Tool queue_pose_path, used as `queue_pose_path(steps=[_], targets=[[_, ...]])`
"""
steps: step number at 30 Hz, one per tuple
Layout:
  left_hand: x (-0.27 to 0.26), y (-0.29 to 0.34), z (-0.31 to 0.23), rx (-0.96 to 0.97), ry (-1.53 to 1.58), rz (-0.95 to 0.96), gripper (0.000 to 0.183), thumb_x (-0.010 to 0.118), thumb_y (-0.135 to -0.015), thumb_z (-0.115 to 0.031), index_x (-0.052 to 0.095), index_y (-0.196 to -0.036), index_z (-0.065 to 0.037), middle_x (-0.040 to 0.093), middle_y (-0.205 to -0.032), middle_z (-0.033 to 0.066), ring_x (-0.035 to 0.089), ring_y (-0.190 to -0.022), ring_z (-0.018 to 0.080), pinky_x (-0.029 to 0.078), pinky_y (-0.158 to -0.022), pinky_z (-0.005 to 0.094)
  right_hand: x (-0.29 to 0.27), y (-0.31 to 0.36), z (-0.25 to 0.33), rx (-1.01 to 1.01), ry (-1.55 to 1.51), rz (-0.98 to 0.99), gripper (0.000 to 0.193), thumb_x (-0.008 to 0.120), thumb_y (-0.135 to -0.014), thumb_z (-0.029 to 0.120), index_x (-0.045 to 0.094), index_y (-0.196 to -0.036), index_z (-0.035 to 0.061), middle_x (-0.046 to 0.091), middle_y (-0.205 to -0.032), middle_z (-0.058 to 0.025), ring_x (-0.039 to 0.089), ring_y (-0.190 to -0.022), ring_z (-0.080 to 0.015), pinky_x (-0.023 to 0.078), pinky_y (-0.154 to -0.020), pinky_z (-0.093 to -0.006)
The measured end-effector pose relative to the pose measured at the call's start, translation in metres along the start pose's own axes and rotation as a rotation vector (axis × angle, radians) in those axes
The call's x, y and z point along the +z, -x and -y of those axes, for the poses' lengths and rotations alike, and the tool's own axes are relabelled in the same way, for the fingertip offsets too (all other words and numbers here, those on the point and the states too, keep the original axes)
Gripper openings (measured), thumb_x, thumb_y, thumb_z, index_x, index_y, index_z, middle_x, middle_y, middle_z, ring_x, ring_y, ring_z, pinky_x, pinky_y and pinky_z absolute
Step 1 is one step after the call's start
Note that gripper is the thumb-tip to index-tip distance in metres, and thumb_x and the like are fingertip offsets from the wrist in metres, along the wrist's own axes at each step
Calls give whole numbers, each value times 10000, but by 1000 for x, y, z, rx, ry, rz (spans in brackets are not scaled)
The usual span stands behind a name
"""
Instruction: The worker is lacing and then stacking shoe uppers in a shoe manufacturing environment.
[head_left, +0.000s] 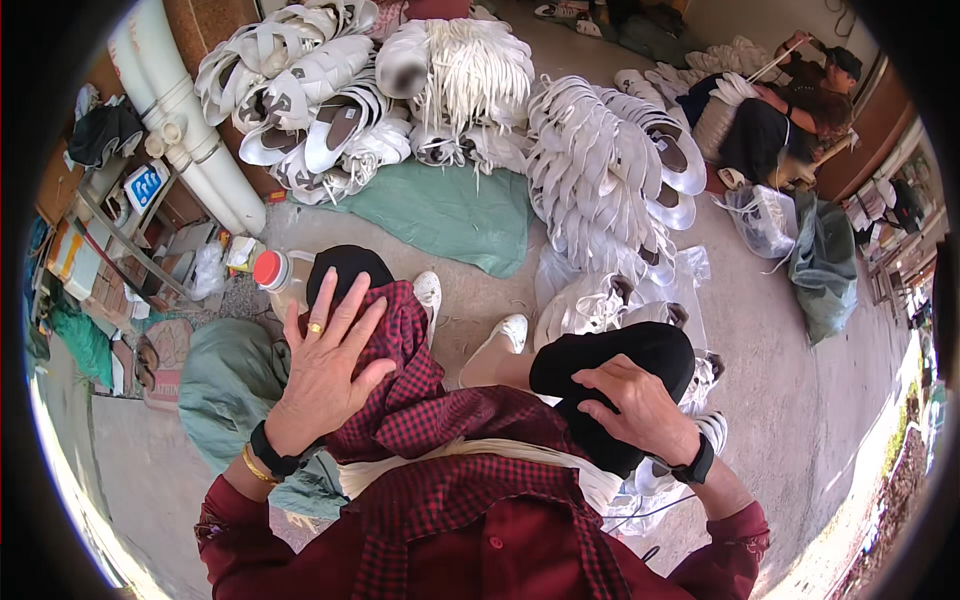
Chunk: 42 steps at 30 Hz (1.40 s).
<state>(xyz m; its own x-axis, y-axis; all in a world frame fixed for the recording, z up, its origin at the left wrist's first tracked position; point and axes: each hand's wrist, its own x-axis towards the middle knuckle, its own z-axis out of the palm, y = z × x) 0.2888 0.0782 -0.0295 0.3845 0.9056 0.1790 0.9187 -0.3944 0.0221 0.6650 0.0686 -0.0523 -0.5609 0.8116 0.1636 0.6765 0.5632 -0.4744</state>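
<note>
My left hand is spread flat, with nothing in it, over my left knee and the red-and-black checked apron. Over the black trouser leg of my right knee rests my right hand, its fingers loosely bent, thumb apart, and nothing visible in it. A band of cream-white cloth or cords crosses my lap, partly under the apron. Beside my left hand stands a clear jar with a red lid. Several white shoe uppers lie on plastic sheeting just beyond my right knee.
Ahead are tall stacks of white shoe uppers and a bundle of white laces near a green sheet. White pipes and a metal rack stand left. Another person sits far right near filled plastic bags.
</note>
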Motion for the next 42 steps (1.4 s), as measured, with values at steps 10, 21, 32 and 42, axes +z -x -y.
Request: queue_pose_path(steps=[10, 21, 32, 42], targets=[[-27, 20, 17, -265, 658, -17, 190, 671, -875, -135, 591, -964, 13, 632, -829, 73, 588, -749, 146, 453, -680, 272, 39, 30, -10, 128, -732, 306, 362, 678, -855, 116, 591, -1188, 4, 671, -1015, -179, 662, -913, -272, 526, -778, -347], [-75, -26, 178, -566, 679, 43, 414, 653, -915, -359, 593, -1194, -58, 630, -895, -15, 554, -751, 34, 401, -618, 165, 41, 131, -191, 849, -891, -901, 220, 577, -956, 212, 659, -1071, 43, 704, -897, -23, 656, -775, -89, 488, -631, -223], [-44, -313, -104, 377, 972, 582, 461, 475, -997, -373, 529, -1220, 26, 618, -909, 55, 600, -838, 107, 464, -738, 218, 172, 224, -218, 1352, -1060, -814, 291, 614, -897, 241, 644, -1081, 17, 686, -879, -49, 649, -744, -103, 521, -633, -234], [143, -348, -254, 373, 931, 1110, 402, 536, -976, -319, 587, -1209, 5, 666, -993, 76, 641, -867, 128, 513, -739, 251, 228, 222, -238, 1630, -309, -877, 324, 662, -781, 243, 581, -936, -31, 645, -721, -153, 643, -683, -276, 501, -662, -382]])
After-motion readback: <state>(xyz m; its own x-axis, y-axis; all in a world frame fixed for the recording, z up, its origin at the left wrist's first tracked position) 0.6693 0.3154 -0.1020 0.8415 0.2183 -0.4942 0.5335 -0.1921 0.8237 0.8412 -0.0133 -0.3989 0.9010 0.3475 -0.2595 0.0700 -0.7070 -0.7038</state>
